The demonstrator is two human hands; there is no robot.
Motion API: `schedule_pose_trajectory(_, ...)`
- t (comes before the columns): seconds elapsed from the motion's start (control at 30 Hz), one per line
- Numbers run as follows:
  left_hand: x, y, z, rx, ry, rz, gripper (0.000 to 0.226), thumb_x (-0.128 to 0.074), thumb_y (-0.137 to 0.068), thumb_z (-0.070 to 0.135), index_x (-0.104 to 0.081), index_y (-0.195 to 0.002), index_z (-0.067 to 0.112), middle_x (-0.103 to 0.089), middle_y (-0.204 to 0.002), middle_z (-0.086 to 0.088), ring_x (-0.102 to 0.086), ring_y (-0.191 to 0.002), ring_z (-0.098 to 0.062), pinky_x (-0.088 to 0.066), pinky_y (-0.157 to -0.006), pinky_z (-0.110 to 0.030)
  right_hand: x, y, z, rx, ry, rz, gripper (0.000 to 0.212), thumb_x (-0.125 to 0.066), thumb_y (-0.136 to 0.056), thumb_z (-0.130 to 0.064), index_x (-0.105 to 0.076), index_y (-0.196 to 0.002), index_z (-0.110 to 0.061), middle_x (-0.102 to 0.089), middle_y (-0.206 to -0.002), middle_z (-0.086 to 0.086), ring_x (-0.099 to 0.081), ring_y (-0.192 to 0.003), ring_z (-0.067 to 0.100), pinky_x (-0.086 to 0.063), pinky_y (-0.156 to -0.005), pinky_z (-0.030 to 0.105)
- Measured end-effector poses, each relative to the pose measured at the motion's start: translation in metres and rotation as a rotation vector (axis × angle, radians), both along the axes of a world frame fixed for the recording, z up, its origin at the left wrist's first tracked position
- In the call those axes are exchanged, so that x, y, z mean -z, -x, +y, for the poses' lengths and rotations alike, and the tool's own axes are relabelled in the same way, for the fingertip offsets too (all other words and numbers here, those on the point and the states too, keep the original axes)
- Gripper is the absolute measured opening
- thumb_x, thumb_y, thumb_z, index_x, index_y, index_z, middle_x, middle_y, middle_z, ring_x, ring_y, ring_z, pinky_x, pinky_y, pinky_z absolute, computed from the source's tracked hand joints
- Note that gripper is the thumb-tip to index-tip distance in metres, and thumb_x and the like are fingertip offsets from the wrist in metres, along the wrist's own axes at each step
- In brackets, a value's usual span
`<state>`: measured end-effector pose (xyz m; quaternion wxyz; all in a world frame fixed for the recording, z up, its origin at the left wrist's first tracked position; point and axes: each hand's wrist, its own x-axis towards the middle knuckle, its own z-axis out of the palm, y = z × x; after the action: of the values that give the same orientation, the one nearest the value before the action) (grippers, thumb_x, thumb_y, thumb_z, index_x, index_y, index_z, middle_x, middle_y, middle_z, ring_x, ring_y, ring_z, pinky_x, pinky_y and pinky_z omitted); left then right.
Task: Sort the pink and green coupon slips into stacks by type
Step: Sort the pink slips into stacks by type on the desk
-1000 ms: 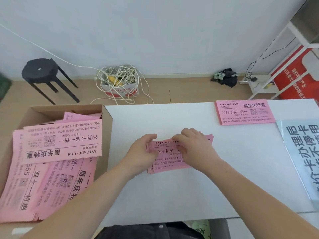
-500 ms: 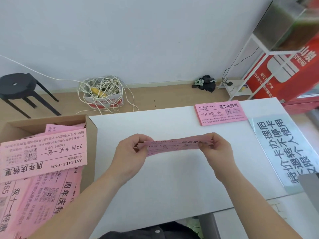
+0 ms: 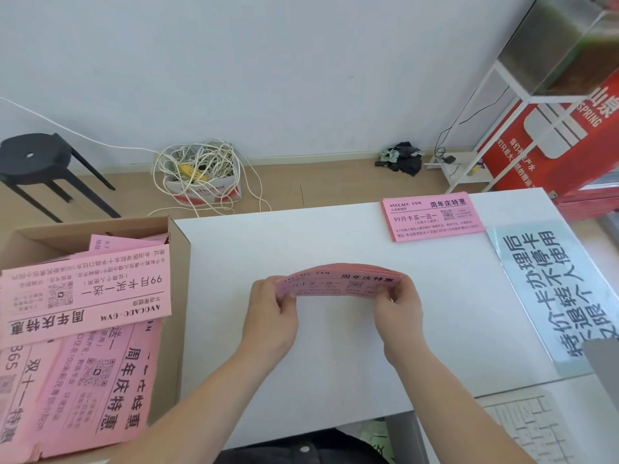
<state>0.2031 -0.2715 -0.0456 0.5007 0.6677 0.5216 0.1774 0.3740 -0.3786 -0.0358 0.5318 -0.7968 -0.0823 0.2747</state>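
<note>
Mid-frame, the left hand (image 3: 269, 316) and right hand (image 3: 400, 313) pinch opposite ends of a bowed bundle of pink slips (image 3: 338, 281) above the table (image 3: 335, 363).

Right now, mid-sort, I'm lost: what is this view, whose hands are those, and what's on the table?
No machine here: a person works bare-handed, and the single picture comes from a camera on their head, looking forward and down. The left hand and right hand each pinch one end of a bundle of pink slips, bowed upward above the white table. A neat pink stack lies at its far right, beside a pale blue sign. At the left, an open box holds more pink slips, loosely piled. No green slips show.
</note>
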Motion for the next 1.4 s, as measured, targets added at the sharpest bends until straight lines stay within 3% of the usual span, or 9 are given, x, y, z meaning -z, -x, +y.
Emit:
schedule_pose_trajectory(0.13, 0.006, -0.008, 0.003, 0.091, 0.008, 0.097, 0.024, -0.042, -0.105, 0.014, -0.055, -0.123, 0.023, -0.059, -0.11, 0.005, -0.058, -0.099, -0.014, -0.044, -0.081, -0.027, -0.004, -0.009, 0.001, -0.029, 0.098, -0.063, 0.023, -0.042, -0.105, -0.011, -0.057, -0.104, -0.029, -0.066, -0.101, -0.01, -0.06, -0.093, 0.007, -0.044, -0.069, 0.025)
schedule_pose_trajectory(0.33, -0.02, -0.064, 0.026, 0.361, 0.009, 0.181, 0.025, -0.037, -0.104, 0.013, -0.058, -0.114, 0.022, -0.065, -0.105, 0.007, -0.062, -0.087, -0.014, -0.044, -0.065, -0.025, -0.035, -0.094, -0.002, -0.187, 0.256, -0.208, 0.015, -0.045, -0.103, -0.012, -0.056, -0.107, -0.021, -0.064, -0.094, -0.006, -0.06, -0.085, 0.012, -0.043, -0.06, 0.027)
schedule_pose_trajectory(0.5, -0.045, -0.16, 0.041, 0.234, 0.256, -0.018, 0.01, -0.052, -0.103, 0.017, -0.061, -0.108, 0.018, -0.071, -0.085, -0.005, -0.06, -0.058, -0.007, -0.043, -0.051, -0.021, -0.059, -0.196, 0.001, -0.074, 0.278, -0.334, 0.025, -0.055, -0.1, -0.015, -0.065, -0.122, -0.022, -0.068, -0.089, -0.006, -0.063, -0.076, 0.009, -0.041, -0.057, 0.026)
schedule_pose_trajectory(0.83, -0.009, -0.258, 0.056, 0.174, 0.31, 0.023, 0.004, -0.061, -0.1, 0.02, -0.06, -0.102, 0.016, -0.073, -0.095, -0.007, -0.067, -0.068, -0.011, -0.043, -0.052, -0.021, -0.02, -0.291, 0.028, -0.125, 0.372, -0.362, 0.033, -0.054, -0.1, -0.011, -0.065, -0.129, -0.019, -0.065, -0.083, -0.009, -0.061, -0.074, 0.011, -0.042, -0.061, 0.026)
schedule_pose_trajectory(0.97, -0.003, -0.251, 0.059, 0.24, 0.053, 0.189, 0.038, -0.069, -0.094, 0.037, -0.047, -0.121, 0.02, -0.064, -0.093, 0.005, -0.063, -0.082, -0.011, -0.047, -0.067, -0.028, -0.001, -0.303, 0.02, -0.194, 0.462, -0.39, 0.06, -0.07, -0.094, -0.029, -0.047, -0.149, -0.021, -0.061, -0.122, 0.0, -0.058, -0.111, 0.019, -0.046, -0.09, 0.036)
schedule_pose_trajectory(1.07, -0.004, -0.246, 0.052, 0.467, -0.144, 0.28, 0.069, -0.074, -0.085, 0.049, -0.037, -0.139, 0.028, -0.048, -0.116, 0.011, -0.054, -0.106, -0.013, -0.049, -0.088, -0.032, -0.002, -0.308, 0.01, -0.351, 0.551, -0.362, 0.093, -0.087, -0.076, -0.043, -0.038, -0.154, -0.031, -0.046, -0.143, -0.001, -0.041, -0.136, 0.022, -0.039, -0.112, 0.047)
schedule_pose_trajectory(1.13, 0.0, -0.252, 0.047, 0.543, -0.232, 0.327, 0.082, -0.076, -0.079, 0.052, -0.031, -0.144, 0.03, -0.042, -0.122, 0.008, -0.046, -0.113, -0.015, -0.049, -0.092, -0.034, -0.005, -0.306, 0.009, -0.541, 0.644, -0.335, 0.109, -0.092, -0.068, -0.043, -0.03, -0.158, -0.034, -0.041, -0.148, -0.005, -0.032, -0.141, 0.021, -0.033, -0.116, 0.044)
schedule_pose_trajectory(1.3, 0.006, -0.27, 0.039, 0.595, -0.384, 0.447, 0.069, -0.068, -0.087, 0.044, -0.032, -0.142, 0.022, -0.035, -0.124, 0.001, -0.044, -0.111, -0.021, -0.051, -0.075, -0.035, 0.003, -0.298, 0.016, -0.61, 0.721, -0.484, 0.092, -0.086, -0.078, -0.035, -0.037, -0.156, -0.033, -0.042, -0.15, -0.002, -0.031, -0.135, 0.024, -0.034, -0.11, 0.038)
schedule_pose_trajectory(1.4, 0.005, -0.273, 0.036, 0.651, -0.431, 0.492, 0.06, -0.063, -0.093, 0.041, -0.034, -0.139, 0.019, -0.037, -0.124, -0.003, -0.046, -0.109, -0.023, -0.053, -0.077, -0.038, 0.004, -0.299, 0.016, -0.624, 0.744, -0.554, 0.08, -0.081, -0.082, -0.04, -0.042, -0.152, -0.038, -0.046, -0.146, -0.003, -0.036, -0.128, 0.026, -0.037, -0.106, 0.038)
